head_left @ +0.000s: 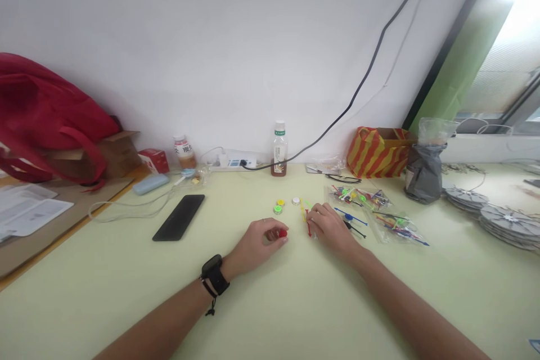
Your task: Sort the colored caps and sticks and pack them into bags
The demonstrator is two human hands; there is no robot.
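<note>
My left hand (258,243) pinches a small red round piece (282,233) between thumb and fingers, just above the table. My right hand (331,229) bends its fingers down to the tabletop beside a thin red arrow-ended stick (308,221); whatever lies under the fingertips is hidden. A yellow stick (302,209) and a green one stand out just past those fingers. Right of this hand lie a blue stick piece (349,217) and a black one (355,230), partly covered. Beyond my hands sit a green disc (278,210), a yellow disc (280,202) and a white disc (296,201).
Clear bags of coloured pieces (396,225) lie to the right, near stacked grey discs (510,222). A black phone (179,217) rests at left. Along the wall stand a drink bottle (279,152), a power strip (240,162) and a striped bag (371,154).
</note>
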